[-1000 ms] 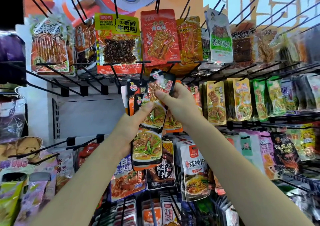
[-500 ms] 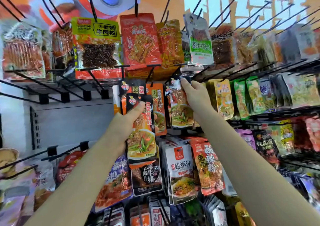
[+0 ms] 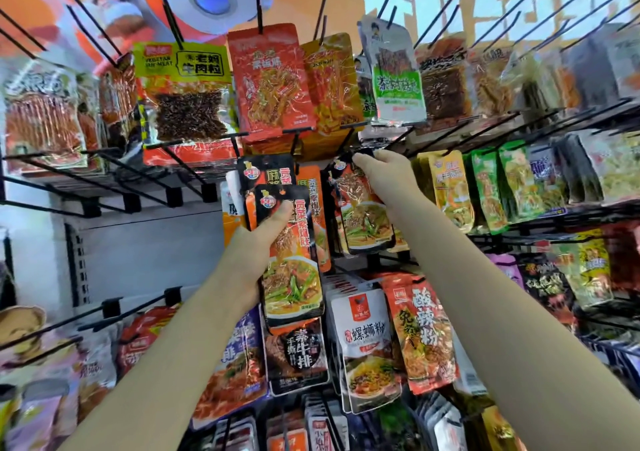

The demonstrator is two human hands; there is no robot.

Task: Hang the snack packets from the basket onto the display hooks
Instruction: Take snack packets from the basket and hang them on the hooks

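Black display hooks (image 3: 194, 173) carry hanging snack packets (image 3: 270, 80).

Bright, even shop light, wide-angle view

Glare streaks the glossy red packet (image 3: 268, 80) at top centre and its neighbours; shadows are faint. Around it print reads sharp, while packets toward the left and right edges smear soft, and the black hooks (image 3: 446, 7) above fan outward with lens distortion.

Black-orange snack pkt (image 3: 289, 253) upright; 2nd pkt (image 3: 363, 215) – prob. at hook (image 3: 360, 139).
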